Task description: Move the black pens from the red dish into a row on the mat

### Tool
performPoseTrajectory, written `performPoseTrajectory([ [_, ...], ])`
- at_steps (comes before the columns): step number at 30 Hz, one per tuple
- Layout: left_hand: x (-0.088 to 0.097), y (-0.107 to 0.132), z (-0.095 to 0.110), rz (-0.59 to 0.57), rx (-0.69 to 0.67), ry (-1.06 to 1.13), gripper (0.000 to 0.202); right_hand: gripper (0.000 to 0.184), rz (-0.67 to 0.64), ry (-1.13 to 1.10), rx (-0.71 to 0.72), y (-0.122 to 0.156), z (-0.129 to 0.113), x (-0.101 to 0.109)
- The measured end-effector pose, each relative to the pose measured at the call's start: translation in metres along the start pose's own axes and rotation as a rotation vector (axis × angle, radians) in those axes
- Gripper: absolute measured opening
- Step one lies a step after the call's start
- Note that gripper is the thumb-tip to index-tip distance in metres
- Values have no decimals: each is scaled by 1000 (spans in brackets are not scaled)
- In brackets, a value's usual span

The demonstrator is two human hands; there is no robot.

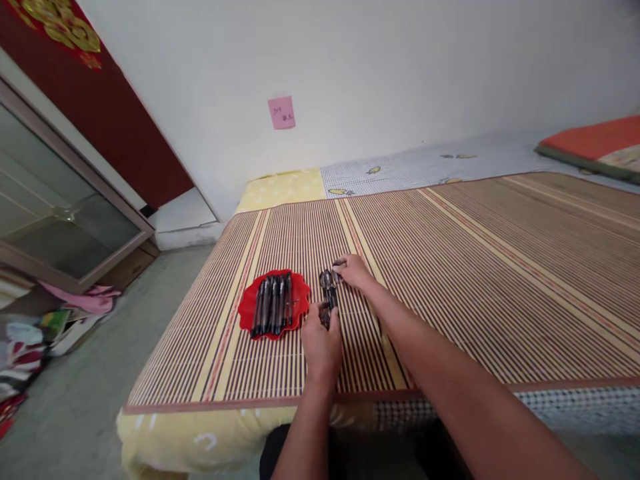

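Several dark pens (pixel 273 303) lie side by side in a red scalloped plate (pixel 301 293) on the striped mat. Right of the plate, a small group of black pens (pixel 328 283) lies lengthwise on the mat. My left hand (pixel 321 337) is closed around the near ends of that group, thumb on one side and fingers on the other. By the far ends, my right hand (pixel 351 270) pinches a dark, pen-like piece (pixel 339 265) between thumb and fingertips. How far that piece is apart from the group is hard to make out.
The striped mat (pixel 450 300) covers a bed with a yellow patterned sheet (pixel 280 189). A pink note (pixel 282 113) is stuck to the white wall behind. Folded orange bedding (pixel 590 140) lies far right. Clothes (pixel 25 347) lie on the floor at left, near a glass-panelled door (pixel 65 200).
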State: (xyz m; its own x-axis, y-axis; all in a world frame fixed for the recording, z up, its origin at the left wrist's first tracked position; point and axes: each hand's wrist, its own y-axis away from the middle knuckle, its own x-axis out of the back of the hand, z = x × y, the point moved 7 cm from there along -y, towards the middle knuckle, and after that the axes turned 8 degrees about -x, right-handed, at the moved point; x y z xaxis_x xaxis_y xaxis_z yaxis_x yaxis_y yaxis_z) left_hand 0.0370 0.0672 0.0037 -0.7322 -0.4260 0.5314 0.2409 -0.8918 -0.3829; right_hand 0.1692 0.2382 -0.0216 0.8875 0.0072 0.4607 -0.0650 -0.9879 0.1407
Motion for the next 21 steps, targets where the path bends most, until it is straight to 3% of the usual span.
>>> performPoseTrajectory([
  [8,-1,0,-1,-1,8,7,18,9,61,228,86,1,-4,-5],
  [12,-2,1,-2,-6,18,11,19,19,80,302,121,5,-4,-2],
  [21,-3,2,0,-27,14,18,18,23,84,387,144,14,-7,13],
])
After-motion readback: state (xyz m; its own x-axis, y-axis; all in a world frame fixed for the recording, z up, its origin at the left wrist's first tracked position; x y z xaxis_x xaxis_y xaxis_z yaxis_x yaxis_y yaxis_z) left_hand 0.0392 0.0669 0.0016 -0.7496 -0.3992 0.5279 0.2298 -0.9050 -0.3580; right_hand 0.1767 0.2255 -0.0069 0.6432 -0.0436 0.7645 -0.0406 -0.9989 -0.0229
